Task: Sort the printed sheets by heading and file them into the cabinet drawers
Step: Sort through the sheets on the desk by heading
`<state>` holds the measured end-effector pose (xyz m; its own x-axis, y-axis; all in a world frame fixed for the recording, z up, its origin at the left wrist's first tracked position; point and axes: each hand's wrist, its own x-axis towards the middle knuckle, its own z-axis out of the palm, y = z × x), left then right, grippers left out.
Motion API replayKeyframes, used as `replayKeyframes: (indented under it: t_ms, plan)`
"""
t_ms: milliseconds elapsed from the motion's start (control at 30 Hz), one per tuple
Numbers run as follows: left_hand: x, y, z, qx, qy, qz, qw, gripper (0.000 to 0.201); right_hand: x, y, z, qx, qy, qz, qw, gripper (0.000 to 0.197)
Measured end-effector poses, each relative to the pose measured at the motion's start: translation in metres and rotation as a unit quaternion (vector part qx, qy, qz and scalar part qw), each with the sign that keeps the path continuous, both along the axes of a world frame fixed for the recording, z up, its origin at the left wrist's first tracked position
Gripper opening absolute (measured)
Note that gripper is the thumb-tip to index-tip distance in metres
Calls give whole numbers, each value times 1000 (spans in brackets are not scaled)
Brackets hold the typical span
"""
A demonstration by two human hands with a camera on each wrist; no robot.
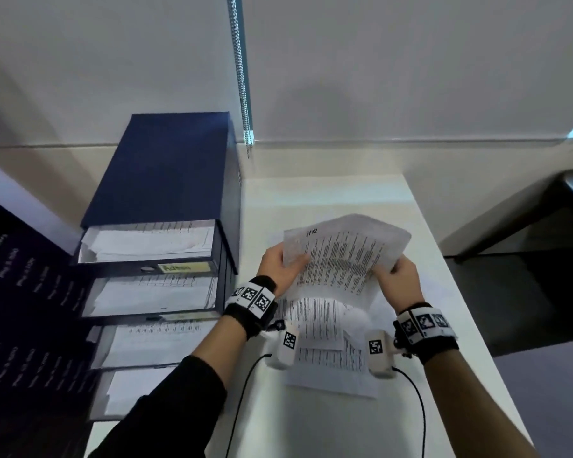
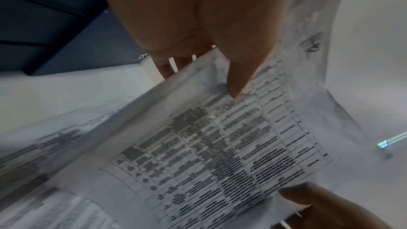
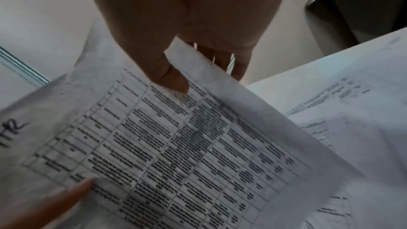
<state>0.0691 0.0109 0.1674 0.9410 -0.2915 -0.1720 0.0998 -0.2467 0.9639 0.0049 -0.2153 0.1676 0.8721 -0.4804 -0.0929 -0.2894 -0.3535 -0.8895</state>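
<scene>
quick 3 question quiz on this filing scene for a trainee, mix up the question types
1. True or false: both the left hand and the right hand hold the lifted sheet.
2. Where are the unsorted sheets? A) on the white table B) on the floor C) on top of the blue cabinet
3. Fill in: the cabinet drawers with sheets in them stand ____.

Key: 1 true, each grip is at a side edge; 2 A; 3 open.
</scene>
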Motion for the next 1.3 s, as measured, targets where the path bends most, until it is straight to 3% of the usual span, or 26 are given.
replayKeyframes:
  t_ms: [100,167,300,367,433,567,700,800,1000,1167,1300]
  plan:
    - [2,-4,12,-42,6,7,999,21,-2,-3,12,15,-30,-35,999,34]
    - [2,-1,17,-53,1,7,999,16,-6,-7,10,32,-38,-47,998,15]
    - [-8,14,0,14,35,9,999,37,-11,-2,-12,61,88,-8,994,17]
    - [-17,20,-4,52,56,0,997,41,-14,7,-14,2,124,33,992,23]
    - [-27,25,5,46,37,1,998,39,-16,14,-2,-41,107,44,992,25]
    - [-45,49,35,18,1,41,999,43,-27,28,25,-22,54,80,995,25]
    - [-63,97,38,6,0,87,996,53,-56,73,44,-11,57,161,985,31]
    - [-83,142,27,19,-19,122,992,49,-87,127,53,40,75,223,971,48]
    - [-132,239,6,66,50,150,985,46,-122,232,34,164,181,231,942,88]
    - [-170,300,-3,72,108,204,970,69,-121,285,33,238,178,224,928,67]
    - [-185,332,-10,108,152,205,961,69,-108,296,33,286,247,170,910,78]
